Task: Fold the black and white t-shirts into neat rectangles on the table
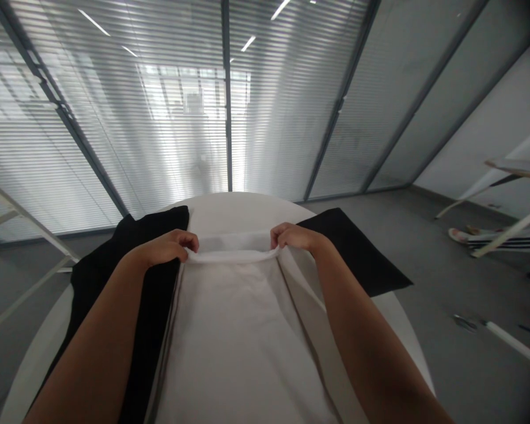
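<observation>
A white garment (234, 330) lies lengthwise down the middle of a round white table (242, 209). My left hand (172, 246) is closed on the far left corner of its folded top edge. My right hand (294, 237) is closed on the far right corner of the same edge. Between the two hands the edge forms a rolled white band. A black cloth (128, 277) lies under my left forearm on the left of the table. A folded black cloth (357, 250) lies to the right, beside my right wrist, and hangs over the table edge.
Glass walls with blinds (181, 106) stand behind the table. Grey floor (446, 282) surrounds it. At the right are white table legs (503, 235), a sandalled foot (461, 235) and a white rod (512, 344) on the floor. A white frame (26, 229) stands at the left.
</observation>
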The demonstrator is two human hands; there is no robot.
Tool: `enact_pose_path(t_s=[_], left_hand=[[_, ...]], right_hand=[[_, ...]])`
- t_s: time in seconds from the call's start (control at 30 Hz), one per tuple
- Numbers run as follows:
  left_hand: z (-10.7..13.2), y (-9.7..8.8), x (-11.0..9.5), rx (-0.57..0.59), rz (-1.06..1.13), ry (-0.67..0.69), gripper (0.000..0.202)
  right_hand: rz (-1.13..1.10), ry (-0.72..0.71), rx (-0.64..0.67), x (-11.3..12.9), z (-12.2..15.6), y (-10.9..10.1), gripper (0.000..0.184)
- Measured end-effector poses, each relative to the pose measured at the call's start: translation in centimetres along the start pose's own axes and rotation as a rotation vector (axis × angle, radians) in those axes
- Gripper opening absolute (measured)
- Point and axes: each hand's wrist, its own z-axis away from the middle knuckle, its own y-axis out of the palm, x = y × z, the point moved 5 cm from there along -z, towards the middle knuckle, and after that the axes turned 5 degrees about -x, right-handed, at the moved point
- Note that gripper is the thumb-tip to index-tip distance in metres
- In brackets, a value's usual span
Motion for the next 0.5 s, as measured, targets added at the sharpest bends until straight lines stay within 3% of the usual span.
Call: enact_pose_path(t_s=[0.07,0.13,0.27,0.37,0.5], left_hand=[[-0.1,0.3,0.3,0.064,-0.063,-0.032,0.016],[-0.5,0.3,0.5,0.045,-0.134,-0.046,0.015],[-2.3,0.9,0.3,-0.221,-0.335,0.01,0.026],[-3.4,3.3,0.3,-0.391,-0.531,0.079,0.046],[-4.0,6.9,1.7,-0.397,-0.751,-0.044,0.063]], right_hand=[[0.136,0.006,0.031,0.5,0.0,0.2,0.014],[0.223,-0.013,-0.02,1.3,-0.2,0.3,0.015],[0.423,-0.071,-0.258,3.1,-0.8,1.3,0.028],[0.575,-0.075,-0.347,3.4,-1.4,3.9,0.047],[0.674,-0.002,-0.317,1.8,-2.3,7.4,0.063]])
